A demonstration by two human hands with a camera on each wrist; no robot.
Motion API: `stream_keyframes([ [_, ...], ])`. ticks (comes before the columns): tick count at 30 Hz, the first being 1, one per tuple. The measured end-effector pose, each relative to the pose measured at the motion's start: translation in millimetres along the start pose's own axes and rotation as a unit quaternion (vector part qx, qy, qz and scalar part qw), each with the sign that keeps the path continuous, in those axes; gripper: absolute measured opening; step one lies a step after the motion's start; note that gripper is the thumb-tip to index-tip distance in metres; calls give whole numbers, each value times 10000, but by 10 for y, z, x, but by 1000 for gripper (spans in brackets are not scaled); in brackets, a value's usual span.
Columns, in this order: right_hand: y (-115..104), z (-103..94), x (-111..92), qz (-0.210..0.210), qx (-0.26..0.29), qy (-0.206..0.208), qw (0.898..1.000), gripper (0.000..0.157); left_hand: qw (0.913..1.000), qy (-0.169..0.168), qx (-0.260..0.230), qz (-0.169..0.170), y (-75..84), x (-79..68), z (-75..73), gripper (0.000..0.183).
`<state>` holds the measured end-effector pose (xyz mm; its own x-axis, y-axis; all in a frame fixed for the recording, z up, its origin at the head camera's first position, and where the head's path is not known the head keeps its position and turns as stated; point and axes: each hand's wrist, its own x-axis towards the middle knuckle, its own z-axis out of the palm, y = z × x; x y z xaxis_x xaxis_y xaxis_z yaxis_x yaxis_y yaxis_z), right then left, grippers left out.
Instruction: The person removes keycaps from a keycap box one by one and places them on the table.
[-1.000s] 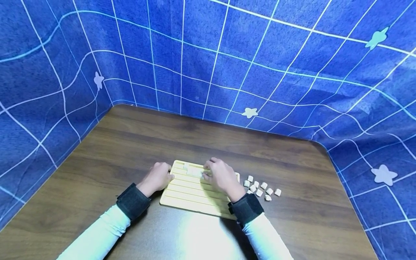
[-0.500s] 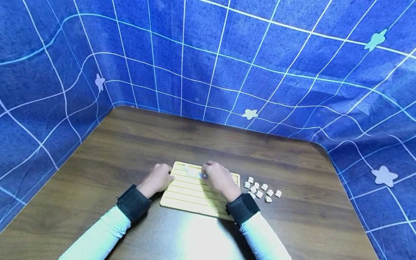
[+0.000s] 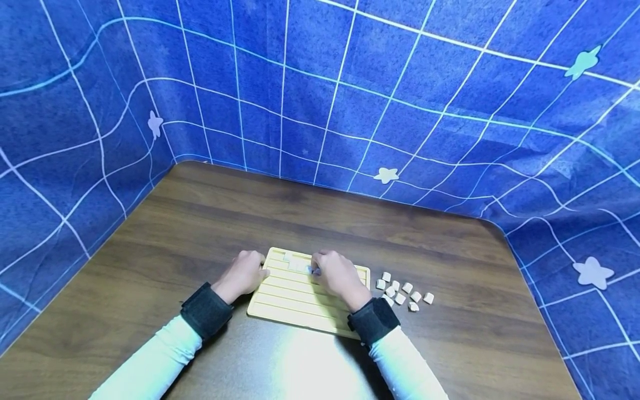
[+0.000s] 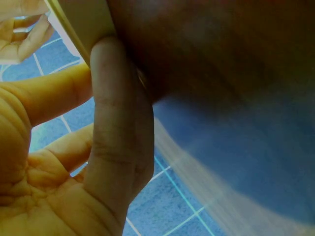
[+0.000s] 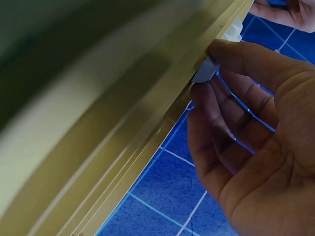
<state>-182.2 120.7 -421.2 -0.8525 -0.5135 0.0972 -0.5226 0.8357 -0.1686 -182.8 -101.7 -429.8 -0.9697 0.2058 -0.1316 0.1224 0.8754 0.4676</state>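
A pale yellow tray (image 3: 292,303) with several parallel grooves lies on the table. My left hand (image 3: 242,274) grips its left edge; in the left wrist view, the fingers (image 4: 115,113) press against that edge. Over the far groove is my right hand (image 3: 339,273), pinching a small white keycap-like block (image 5: 204,71) between thumb and fingertips, right at the tray. A short row of similar white blocks (image 3: 297,264) sits in that far groove, just left of the right hand. In the head view the right hand mostly hides the held block.
Several loose white blocks (image 3: 400,299) lie scattered on the brown wooden table (image 3: 210,194), just right of the tray. A blue curtain (image 3: 310,100) with a grid and stars surrounds the table's back and sides.
My right hand has lowered slightly toward the far groove, its fingers drawn in closer to the row, then stayed there. The left hand has kept its grip on the tray edge.
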Motion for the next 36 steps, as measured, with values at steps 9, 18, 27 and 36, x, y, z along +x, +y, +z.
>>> stream_keyframes([
  [9, 13, -10, -9, -24, 149, 170, 9997, 9, 9999, -52, -56, -100, 1, 6, -4, 14],
  [18, 57, -95, -67, 27, 231, 391, 9990, 9, 10000, -32, -28, -61, -7, 6, 2, 17],
  [27, 168, -144, -174, 147, 284, 447, 9985, 10, 9998, -91, -34, -155, -16, -7, 3, 17],
  [36, 392, -226, -338, 276, 220, 722, 9968, 11, 9999, -52, -20, -90, -4, 6, 0, 13],
])
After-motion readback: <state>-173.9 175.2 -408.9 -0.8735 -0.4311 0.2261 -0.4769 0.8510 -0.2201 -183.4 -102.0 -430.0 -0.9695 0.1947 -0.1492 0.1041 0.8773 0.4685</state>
